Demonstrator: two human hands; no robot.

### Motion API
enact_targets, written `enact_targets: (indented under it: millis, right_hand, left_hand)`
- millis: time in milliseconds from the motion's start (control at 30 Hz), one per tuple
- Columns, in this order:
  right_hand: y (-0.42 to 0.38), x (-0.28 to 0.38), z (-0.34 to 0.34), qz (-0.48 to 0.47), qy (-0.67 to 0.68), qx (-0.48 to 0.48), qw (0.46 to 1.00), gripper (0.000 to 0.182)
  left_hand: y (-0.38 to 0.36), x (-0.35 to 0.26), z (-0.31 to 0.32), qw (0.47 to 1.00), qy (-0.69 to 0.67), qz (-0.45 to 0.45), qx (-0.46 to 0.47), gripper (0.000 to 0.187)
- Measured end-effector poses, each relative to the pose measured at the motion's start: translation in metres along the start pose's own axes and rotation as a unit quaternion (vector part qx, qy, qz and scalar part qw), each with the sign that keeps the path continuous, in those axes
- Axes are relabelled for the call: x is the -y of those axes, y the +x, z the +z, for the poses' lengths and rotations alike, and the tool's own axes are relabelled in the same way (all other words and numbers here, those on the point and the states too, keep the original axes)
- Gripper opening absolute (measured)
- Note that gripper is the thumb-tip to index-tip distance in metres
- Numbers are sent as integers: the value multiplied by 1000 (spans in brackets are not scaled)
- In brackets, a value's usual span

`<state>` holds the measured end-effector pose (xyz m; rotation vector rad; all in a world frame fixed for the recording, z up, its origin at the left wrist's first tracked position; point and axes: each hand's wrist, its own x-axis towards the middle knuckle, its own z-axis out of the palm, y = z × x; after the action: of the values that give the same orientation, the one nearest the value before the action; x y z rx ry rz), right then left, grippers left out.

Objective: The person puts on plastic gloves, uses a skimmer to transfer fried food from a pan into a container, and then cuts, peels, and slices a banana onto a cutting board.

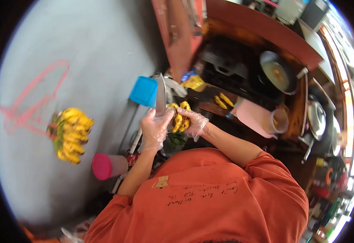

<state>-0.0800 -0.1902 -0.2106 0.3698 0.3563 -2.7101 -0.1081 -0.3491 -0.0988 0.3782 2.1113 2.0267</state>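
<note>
Both my hands wear clear plastic gloves and meet in front of my orange shirt. My left hand grips a large knife by the handle, blade pointing away from me. My right hand holds a small bunch of yellow bananas with dark spots. The knife's lower blade sits right against the bunch, between the two hands.
A big bunch of bananas lies on the grey surface at left, with a pink-lidded tub and a blue container nearby. To the right are peeled banana pieces, a pink board, a cup and a frying pan.
</note>
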Motion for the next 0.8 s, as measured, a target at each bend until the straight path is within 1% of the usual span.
enact_targets:
  millis: [67,100,167,200,233,300,333,367,467,500,567,600,633,667,700,733,767,800]
  right_hand:
    - [-23,3,-27,-24,14,-76,997,30]
    - [-33,5,-38,-36,25,-84,996,30]
    - [-50,6,-72,-70,76,-160,982,29]
    - [-56,6,-94,-82,77,-173,978,27]
    - [-67,7,-113,-88,87,-180,976,27]
    - [-88,10,-144,-135,117,-234,956,26]
    - [-101,12,-159,-163,125,-216,955,25]
    - [-113,16,-170,-198,111,-234,945,26]
    - [-144,40,-210,-265,111,-354,890,28]
    - [-149,49,-236,-277,113,-383,874,28]
    - [-163,70,-288,-313,106,-355,874,28]
    - [-169,81,-301,-327,99,-378,860,29]
    - [-172,93,-313,-342,90,-398,847,30]
    - [-176,103,-327,-346,90,-411,838,29]
    - [-174,114,-341,-350,88,-421,832,28]
    - [-174,125,-348,-339,85,-424,835,28]
    - [-172,133,-353,-329,80,-429,837,27]
    - [-169,141,-360,-309,70,-424,849,27]
  left_hand:
    - [-3,28,16,991,-10,-129,36,24]
    - [-3,46,23,989,-8,-135,51,24]
    - [-1,80,38,971,-9,-209,116,22]
    - [1,96,43,959,-4,-239,152,24]
    - [1,105,54,955,-2,-247,163,24]
    - [0,118,76,945,10,-251,209,20]
    - [0,120,86,940,12,-246,236,21]
    - [1,127,93,937,13,-252,241,21]
    - [2,149,112,917,40,-268,294,25]
    - [2,157,118,918,41,-275,283,25]
    - [-1,184,117,914,77,-277,287,26]
    - [-4,198,113,918,78,-289,261,26]
    - [-5,212,108,925,164,-221,264,29]
    - [-10,225,100,918,251,-154,265,32]
    - [-17,240,89,923,256,-166,235,32]
    - [-25,254,77,921,311,-88,217,31]
    - [-32,260,65,908,367,-12,200,31]
    - [-40,241,57,905,376,-47,193,28]
